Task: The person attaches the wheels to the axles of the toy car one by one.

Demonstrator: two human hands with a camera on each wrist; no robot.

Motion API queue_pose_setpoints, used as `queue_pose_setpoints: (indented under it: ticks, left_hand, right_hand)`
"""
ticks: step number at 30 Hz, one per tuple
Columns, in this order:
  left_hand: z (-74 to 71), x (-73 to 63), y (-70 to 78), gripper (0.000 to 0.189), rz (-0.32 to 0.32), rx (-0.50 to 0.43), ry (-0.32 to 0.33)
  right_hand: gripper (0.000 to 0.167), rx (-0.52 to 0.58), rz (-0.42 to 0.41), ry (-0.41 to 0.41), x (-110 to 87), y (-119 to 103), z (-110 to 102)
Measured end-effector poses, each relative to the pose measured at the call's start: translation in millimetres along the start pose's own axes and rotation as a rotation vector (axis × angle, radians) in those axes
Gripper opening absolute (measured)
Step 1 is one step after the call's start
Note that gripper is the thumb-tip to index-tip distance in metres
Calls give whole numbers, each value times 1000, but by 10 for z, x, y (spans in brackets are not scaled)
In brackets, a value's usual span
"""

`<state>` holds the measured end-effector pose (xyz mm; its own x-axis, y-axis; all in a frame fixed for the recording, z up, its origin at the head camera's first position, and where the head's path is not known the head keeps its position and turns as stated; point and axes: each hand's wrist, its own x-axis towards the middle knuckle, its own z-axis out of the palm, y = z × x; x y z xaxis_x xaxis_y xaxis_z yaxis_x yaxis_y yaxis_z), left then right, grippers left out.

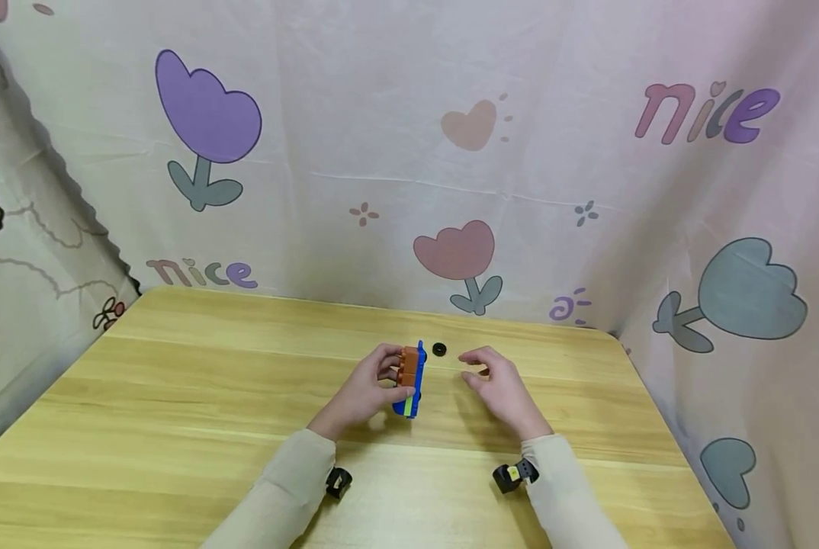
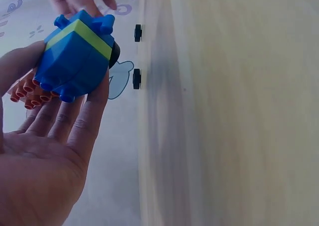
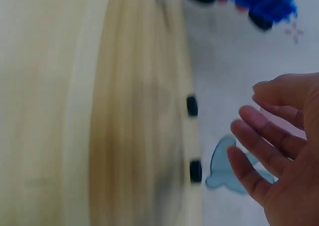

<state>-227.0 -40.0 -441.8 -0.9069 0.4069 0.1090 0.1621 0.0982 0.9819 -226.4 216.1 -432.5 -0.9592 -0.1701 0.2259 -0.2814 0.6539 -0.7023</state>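
Note:
My left hand grips a toy vehicle of building blocks, thumb on one side and fingers on the other. The vehicle has a blue body with a lime stripe and orange-brown studded bricks, and it is tipped on its side above the table. A black wheel shows on its underside in the left wrist view. Two loose black wheels stand apart on the table; only one loose wheel is plain in the head view. To the right, my right hand hovers with fingers spread and slightly bent, holding nothing visible.
The wooden table has its far edge against a hanging printed cloth. More cloth hangs at the left and right sides. A small black camera is worn on the left wrist, another camera on the right.

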Motion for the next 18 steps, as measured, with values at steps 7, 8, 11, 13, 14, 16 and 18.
queue_pose_setpoints:
  ticks: [7, 8, 11, 13, 14, 16, 18]
  left_hand:
    - [-20, 9, -3, 59, -11, 18, 2]
    - [-20, 11, -6, 59, -13, 22, 3]
    - [-16, 15, -11, 59, -19, 31, 2]
    - [-7, 20, -15, 58, -20, 33, -4]
    - [-1, 22, -15, 58, -23, 34, -6]
    - [10, 27, -17, 58, -24, 32, -7]
    - [19, 32, -23, 58, -26, 24, -6]
  right_hand:
    - [36, -243, 77, 3, 142, 224, -111]
    - [39, -265, 82, -6, 165, 250, -114]
    - [46, -302, 97, -43, 227, 313, -115]
    - [49, -313, 108, -62, 264, 345, -111]
    - [50, -316, 112, -66, 282, 358, -107]
    - [51, -318, 117, -71, 317, 374, -98]
    - [51, -324, 121, -79, 351, 384, -82]
